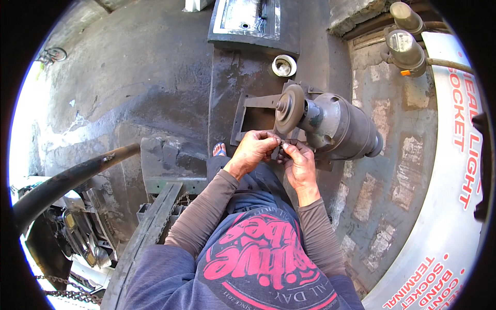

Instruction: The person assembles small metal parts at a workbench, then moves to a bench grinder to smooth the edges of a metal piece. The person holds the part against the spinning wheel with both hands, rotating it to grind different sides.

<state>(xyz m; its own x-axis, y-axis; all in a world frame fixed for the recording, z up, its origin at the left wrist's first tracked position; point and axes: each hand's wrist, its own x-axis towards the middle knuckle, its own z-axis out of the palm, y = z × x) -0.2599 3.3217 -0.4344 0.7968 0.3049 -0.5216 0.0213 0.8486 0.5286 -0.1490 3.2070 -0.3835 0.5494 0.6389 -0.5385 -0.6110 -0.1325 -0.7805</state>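
Both hands meet in front of a bench grinder (346,126), close below its round grinding wheel (290,109). My left hand (256,150) is closed, thumb and fingers pinched together at a small dark piece (281,145). From the other side my right hand (298,163) pinches at the same spot, its fingers curled. The piece is mostly hidden by the fingertips and too small to name. Neither hand touches the wheel; they are a short way apart from it. I cannot tell whether the wheel is turning.
The grinder sits on a metal frame (258,101). Beyond it are a white round container (284,66) and a metal basin (248,20). A thick dark pipe (77,181) and a steel beam (147,243) lie at left. Meters (405,49) and a printed banner (434,206) stand at right.
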